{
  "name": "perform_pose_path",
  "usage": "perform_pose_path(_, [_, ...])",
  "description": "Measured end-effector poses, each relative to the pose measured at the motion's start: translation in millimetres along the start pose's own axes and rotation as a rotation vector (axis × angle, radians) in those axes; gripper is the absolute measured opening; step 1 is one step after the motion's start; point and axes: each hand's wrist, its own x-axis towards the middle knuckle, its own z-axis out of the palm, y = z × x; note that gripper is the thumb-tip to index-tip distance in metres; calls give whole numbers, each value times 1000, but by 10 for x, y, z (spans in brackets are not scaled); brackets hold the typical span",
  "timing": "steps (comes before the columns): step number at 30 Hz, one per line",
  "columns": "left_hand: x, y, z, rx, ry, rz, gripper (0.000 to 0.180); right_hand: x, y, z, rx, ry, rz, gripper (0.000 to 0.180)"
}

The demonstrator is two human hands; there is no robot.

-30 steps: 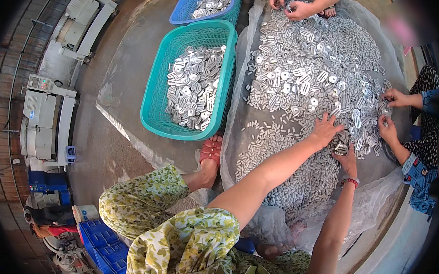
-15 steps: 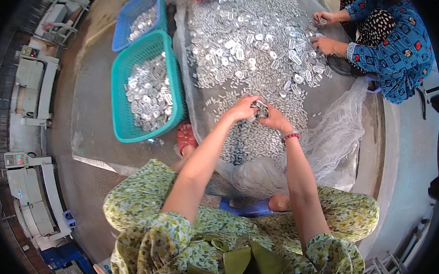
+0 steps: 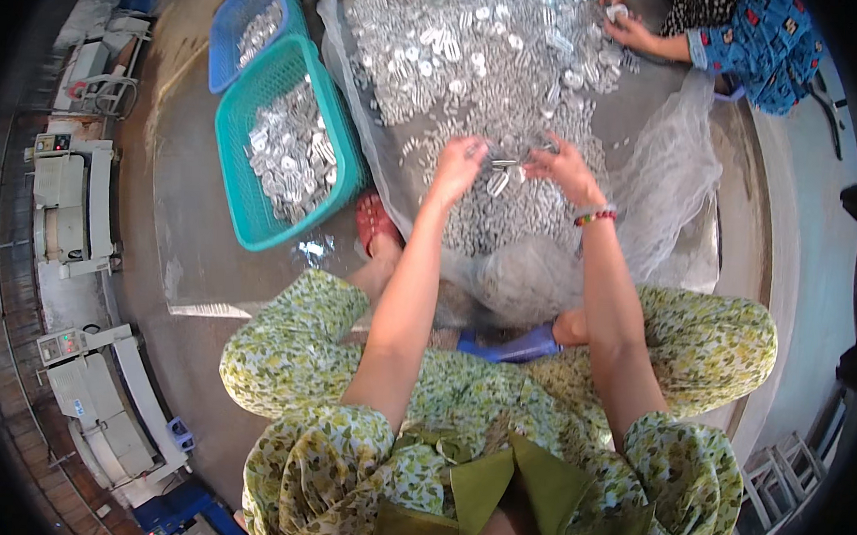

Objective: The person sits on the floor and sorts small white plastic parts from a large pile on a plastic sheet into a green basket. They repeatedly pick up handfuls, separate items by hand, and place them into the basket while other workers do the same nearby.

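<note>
My left hand (image 3: pixel 459 168) is closed above the pile of small grey metal pieces (image 3: pixel 480 217), its fingertips pinched on something too small to make out. Facing it, a short gap away, my right hand (image 3: pixel 566 173) has its fingers curled round a shiny metal piece. Between the two hands are a slotted, oval silvery metal piece (image 3: pixel 498 182) and a thin bright bar; whether these touch my fingers is hard to tell. Larger slotted plates and round discs with a centre hole (image 3: pixel 445 44) lie scattered over the pile farther away.
A green plastic basket (image 3: pixel 228 175) of metal pieces stands at left, a blue basket (image 3: pixel 225 49) behind it. Translucent mesh sheeting (image 3: pixel 671 174) edges the pile. A co-worker's hand (image 3: pixel 635 34) handles pieces at far right; another person's hand shows at the top. Machines (image 3: pixel 59 205) line the left side.
My hands have moved apart from being together around a cluster of metal pieces. The view has shifted, so pile and baskets sit higher in it.
</note>
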Motion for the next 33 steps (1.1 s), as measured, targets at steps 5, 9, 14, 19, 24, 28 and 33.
perform_pose_path(5, [-170, 182, -262, -795, -20, -112, 20, -55, -171, -84, -63, 169, 54, 72])
perform_pose_path(9, [-285, 209, -325, -1377, 17, -47, 23, -80, -210, -84, 15, 141, 43, 73])
perform_pose_path(14, [-175, 74, -246, -1767, -258, -105, 28, 29, -318, -53, -760, 209, -136, 38])
perform_pose_path(19, [-78, 268, 118, -649, -79, -280, 28, -87, -333, 18, -55, 238, -113, 29])
perform_pose_path(24, [-14, 78, 410, 483, -77, 154, 41, -87, -283, -93, 252, 103, -35, 30])
perform_pose_path(28, [82, 19, 325, 536, 53, 324, 28, -54, -232, -194, 316, -43, -29, 41])
perform_pose_path(33, [-65, 164, -53, -727, -259, -246, 18, -70, -291, -112, 384, 14, -12, 53])
